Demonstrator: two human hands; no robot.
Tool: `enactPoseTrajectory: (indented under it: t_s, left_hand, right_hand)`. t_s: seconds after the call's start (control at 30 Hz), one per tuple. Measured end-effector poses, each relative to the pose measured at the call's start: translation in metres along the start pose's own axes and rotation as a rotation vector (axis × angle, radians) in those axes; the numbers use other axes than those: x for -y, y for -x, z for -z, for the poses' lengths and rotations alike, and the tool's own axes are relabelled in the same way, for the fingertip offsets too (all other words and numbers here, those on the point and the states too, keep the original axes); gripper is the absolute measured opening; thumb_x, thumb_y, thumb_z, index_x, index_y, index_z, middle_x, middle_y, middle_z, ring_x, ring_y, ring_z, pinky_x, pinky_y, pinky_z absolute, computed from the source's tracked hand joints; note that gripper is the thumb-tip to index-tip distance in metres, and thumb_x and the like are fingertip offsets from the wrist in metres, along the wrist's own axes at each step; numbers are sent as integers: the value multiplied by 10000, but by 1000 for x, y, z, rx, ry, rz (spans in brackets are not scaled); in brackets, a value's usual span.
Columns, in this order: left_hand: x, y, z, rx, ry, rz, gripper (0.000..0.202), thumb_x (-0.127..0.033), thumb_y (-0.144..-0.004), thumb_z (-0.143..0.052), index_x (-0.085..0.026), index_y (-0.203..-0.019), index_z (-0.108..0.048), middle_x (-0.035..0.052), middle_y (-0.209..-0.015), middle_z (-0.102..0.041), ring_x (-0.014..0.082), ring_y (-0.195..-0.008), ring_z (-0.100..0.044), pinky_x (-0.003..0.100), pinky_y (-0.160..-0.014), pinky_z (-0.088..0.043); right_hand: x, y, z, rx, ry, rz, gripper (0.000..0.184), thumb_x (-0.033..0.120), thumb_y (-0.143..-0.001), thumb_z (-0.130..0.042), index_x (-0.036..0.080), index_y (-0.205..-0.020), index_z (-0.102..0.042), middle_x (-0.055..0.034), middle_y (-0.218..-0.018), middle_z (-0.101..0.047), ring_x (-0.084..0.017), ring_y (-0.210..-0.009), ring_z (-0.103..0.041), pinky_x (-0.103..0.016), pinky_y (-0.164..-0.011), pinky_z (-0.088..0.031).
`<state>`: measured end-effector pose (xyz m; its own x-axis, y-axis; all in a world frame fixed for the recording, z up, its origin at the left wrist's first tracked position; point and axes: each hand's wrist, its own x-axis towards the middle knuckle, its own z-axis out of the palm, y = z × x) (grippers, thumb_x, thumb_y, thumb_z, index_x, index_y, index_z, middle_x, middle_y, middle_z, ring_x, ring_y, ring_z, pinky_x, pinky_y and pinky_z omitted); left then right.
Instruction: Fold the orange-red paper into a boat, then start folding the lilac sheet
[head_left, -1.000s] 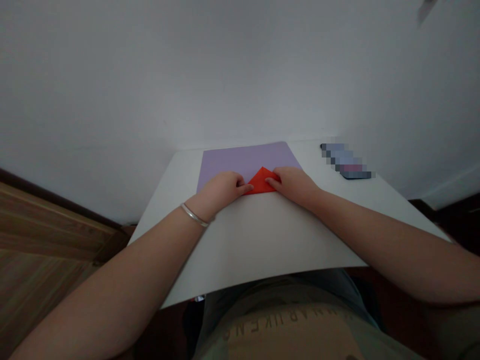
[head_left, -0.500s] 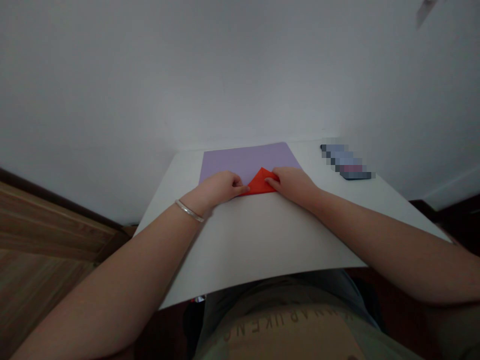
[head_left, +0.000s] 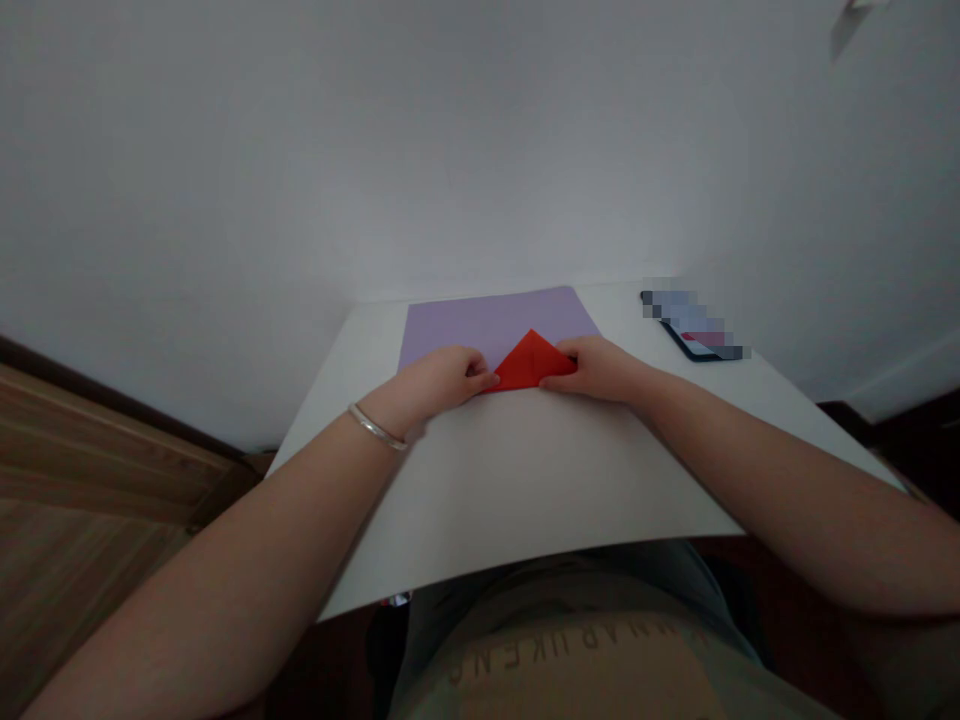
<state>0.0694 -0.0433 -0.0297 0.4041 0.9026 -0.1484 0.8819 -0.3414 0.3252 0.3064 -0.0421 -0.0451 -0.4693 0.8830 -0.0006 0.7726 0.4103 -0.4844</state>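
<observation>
A small red paper triangle point(head_left: 530, 360) lies folded flat on a lilac sheet of paper point(head_left: 487, 322) at the far side of a white table point(head_left: 525, 470). My left hand point(head_left: 439, 378), a silver bangle on its wrist, has its fingers curled and presses the triangle's left corner. My right hand point(head_left: 600, 368) is curled too and pinches the right corner. The triangle's point faces away from me.
A dark phone point(head_left: 701, 345), partly blurred out, lies on the table at the far right. A white wall stands close behind the table. Wooden floor point(head_left: 82, 500) shows on the left. My lap is under the near edge.
My right hand has slid to the right along the red paper, so more of the triangle shows. My left hand has barely moved.
</observation>
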Motion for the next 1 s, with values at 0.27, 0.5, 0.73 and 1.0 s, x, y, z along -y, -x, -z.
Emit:
enactPoseTrajectory:
  t_s: [0.27,0.5,0.73,1.0]
  left_hand:
    - [-15,6,1,-58,37,-45,295,-397,-846,-494,-162,-756,-650,13,-649,-588,130,-566,-454,276,-548,-275]
    - [-11,2,-3,-90,-12,-5,323,-416,-851,-503,-160,-737,-661,6,-574,-541,123,-517,-407,284,-529,-253]
    - [-3,-1,-4,-41,-23,12,356,-487,-823,-510,-177,-730,-658,21,-638,-616,138,-541,-471,282,-525,-270]
    - [-3,-2,-1,-20,-58,24,330,-468,-819,-516,-181,-774,-672,32,-685,-649,146,-568,-500,276,-533,-287]
  right_hand:
    - [14,-4,6,50,35,-30,241,385,-783,-590,159,-826,-665,-45,-779,-695,-162,-662,-587,-251,-562,-346]
    - [24,-6,7,52,101,-115,293,424,-806,-571,165,-842,-702,-67,-797,-713,-182,-676,-611,-264,-577,-364]
    - [23,-5,4,35,163,-60,277,382,-828,-538,172,-904,-701,-91,-880,-727,-202,-730,-633,-271,-610,-385]
    - [28,-3,4,29,193,-100,316,395,-839,-525,159,-948,-703,-127,-958,-731,-240,-800,-655,-289,-647,-407]
